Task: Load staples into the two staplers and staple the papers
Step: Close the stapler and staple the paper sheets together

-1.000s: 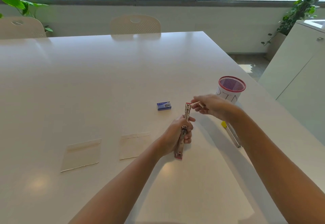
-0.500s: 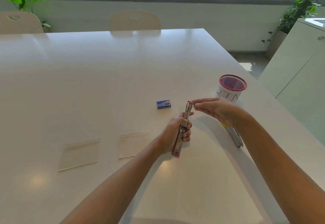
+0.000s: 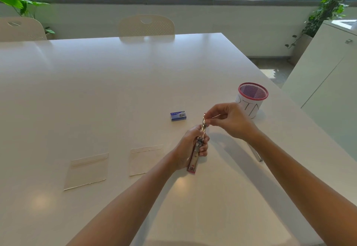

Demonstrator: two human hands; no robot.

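Near right front of worktop (image 3: pixel 116 83): left hand (image 3: pixel 190 145) grips opened stapler (image 3: pixel 198 147), magazine angled up, likely to steady channel for loading. Right hand (image 3: pixel 229 120) pinches at stapler's far tip; staple strip there too small to confirm. Second stapler (image 3: pixel 256 154) lies flat behind right forearm, mostly hidden. Count: two staplers, two paper sheets (image 3: pixel 87 170) (image 3: pixel 145 158) unstapled to left, one staple box (image 3: pixel 178 116), one mesh cup (image 3: pixel 251 100).
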